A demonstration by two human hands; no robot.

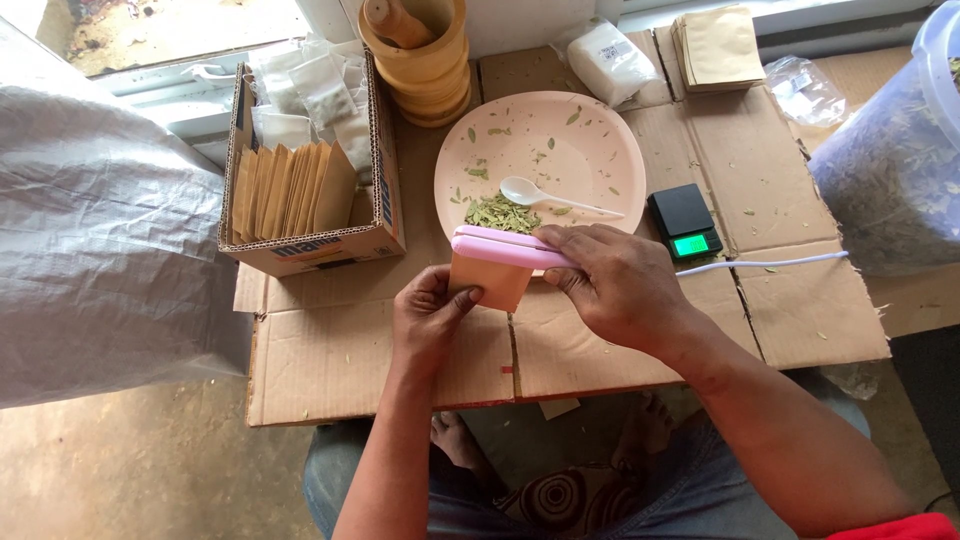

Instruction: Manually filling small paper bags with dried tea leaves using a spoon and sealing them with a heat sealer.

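Small kraft paper pouch (487, 283), tan, held over the flattened cardboard sheet (600, 350) that covers the tabletop; its upper edge sits inside a pink handheld heat sealer (508, 247), whose long axis runs left to right, slightly tilted, across the pouch mouth. Left hand (428, 322): fingers curled, thumb and fingertips pinching the pouch's lower left side from below; the pouch hangs beneath the sealer, directly between the two hands. Right hand (617, 285): closed down over the sealer's right end, pressing it shut on the pouch; a white cord (770, 264) trails off to the right from under this hand. Just beyond the sealer: a pale pink plate (600, 140) bearing a small heap of dried green leaves (500, 213) and a white plastic spoon (545, 196). Right of the plate: a small black digital scale (684, 220) with lit green display. Left: a corrugated box (385, 190) of upright kraft pouches. Behind the plate: a wooden mortar (425, 65) with pestle.
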